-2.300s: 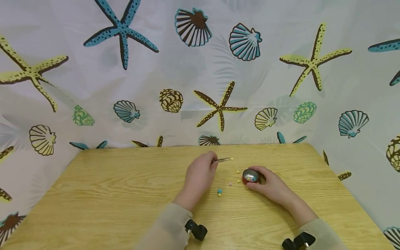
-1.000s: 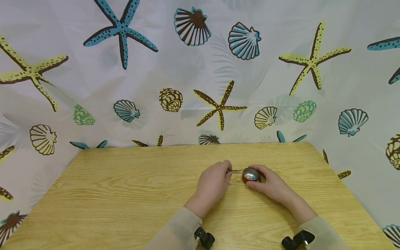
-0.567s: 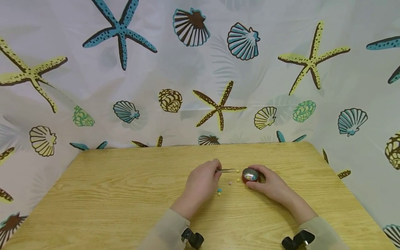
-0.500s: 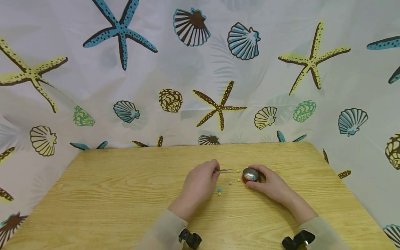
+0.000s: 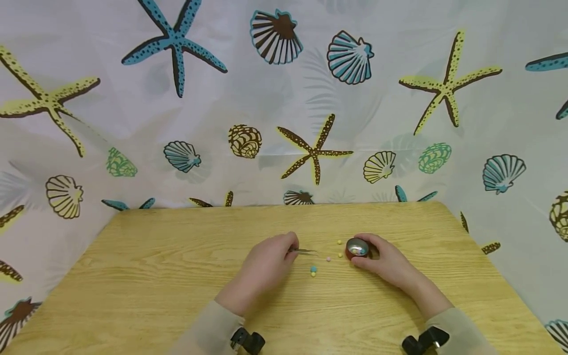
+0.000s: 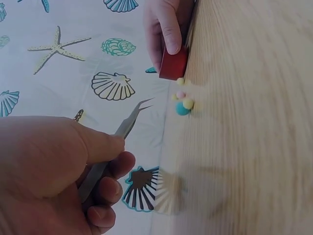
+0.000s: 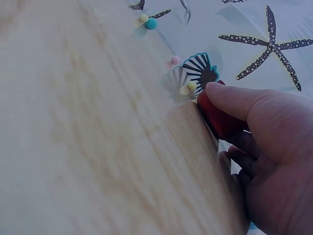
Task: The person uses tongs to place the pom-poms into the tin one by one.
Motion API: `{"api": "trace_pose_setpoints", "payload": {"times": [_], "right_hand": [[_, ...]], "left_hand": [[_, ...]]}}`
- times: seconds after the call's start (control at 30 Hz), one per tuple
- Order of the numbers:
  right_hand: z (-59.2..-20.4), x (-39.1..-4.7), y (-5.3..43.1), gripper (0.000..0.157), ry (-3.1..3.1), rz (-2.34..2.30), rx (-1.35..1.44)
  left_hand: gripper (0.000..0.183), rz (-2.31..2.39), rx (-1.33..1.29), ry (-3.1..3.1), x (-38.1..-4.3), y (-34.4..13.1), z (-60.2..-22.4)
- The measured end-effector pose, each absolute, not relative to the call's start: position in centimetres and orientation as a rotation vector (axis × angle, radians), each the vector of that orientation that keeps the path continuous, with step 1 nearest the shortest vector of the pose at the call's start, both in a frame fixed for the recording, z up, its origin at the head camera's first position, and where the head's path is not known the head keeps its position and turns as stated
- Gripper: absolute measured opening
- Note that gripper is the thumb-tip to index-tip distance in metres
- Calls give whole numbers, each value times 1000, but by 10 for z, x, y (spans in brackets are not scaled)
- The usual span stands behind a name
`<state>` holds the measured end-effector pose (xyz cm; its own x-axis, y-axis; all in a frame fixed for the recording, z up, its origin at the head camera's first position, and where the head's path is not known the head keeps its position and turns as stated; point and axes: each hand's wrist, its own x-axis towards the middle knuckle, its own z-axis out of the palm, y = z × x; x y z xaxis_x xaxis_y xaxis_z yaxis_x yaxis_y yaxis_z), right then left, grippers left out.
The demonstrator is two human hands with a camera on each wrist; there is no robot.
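My left hand (image 5: 268,261) pinches a pair of bent-tip metal tweezers (image 6: 128,123) between thumb and fingers. The tweezer tips stand slightly apart with nothing between them, left of the loose balls. My right hand (image 5: 386,259) grips a small round red tin (image 7: 222,117) from its right side, keeping it on the table. Its silver inside holds several small coloured balls. On the wood left of the tin lie a teal ball (image 5: 313,269) touching a yellow ball (image 5: 313,274), a pink ball (image 5: 328,259), and two more yellow balls, one nearer (image 5: 340,255) and one farther (image 5: 339,242).
The wooden table (image 5: 155,266) reaches back to a white cloth (image 5: 284,98) printed with starfish and shells, which also hangs along both sides. A small black camera (image 5: 247,341) is strapped at the left sleeve, and another camera (image 5: 425,341) at the right.
The tweezers carried a yellow ball over to the tin, where their tips reached its rim, and now show no ball. My left hand has since drawn back left and nearer. The right hand stays put.
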<state>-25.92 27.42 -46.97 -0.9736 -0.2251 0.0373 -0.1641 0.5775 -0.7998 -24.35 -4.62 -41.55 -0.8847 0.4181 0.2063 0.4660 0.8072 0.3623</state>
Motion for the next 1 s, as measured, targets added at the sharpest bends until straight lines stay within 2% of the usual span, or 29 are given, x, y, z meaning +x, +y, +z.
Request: {"api": "trace_pose_setpoints", "payload": {"times": [0.4, 1.0], "right_hand": [[-470, -261, 277, 69, 2730, -1364, -340], [-470, -260, 276, 67, 2726, -1363, -335]], "left_hand": [[6, -607, -821, -2898, -244, -57, -418], [6, -668, -853, -2956, -244, -61, -417]]}}
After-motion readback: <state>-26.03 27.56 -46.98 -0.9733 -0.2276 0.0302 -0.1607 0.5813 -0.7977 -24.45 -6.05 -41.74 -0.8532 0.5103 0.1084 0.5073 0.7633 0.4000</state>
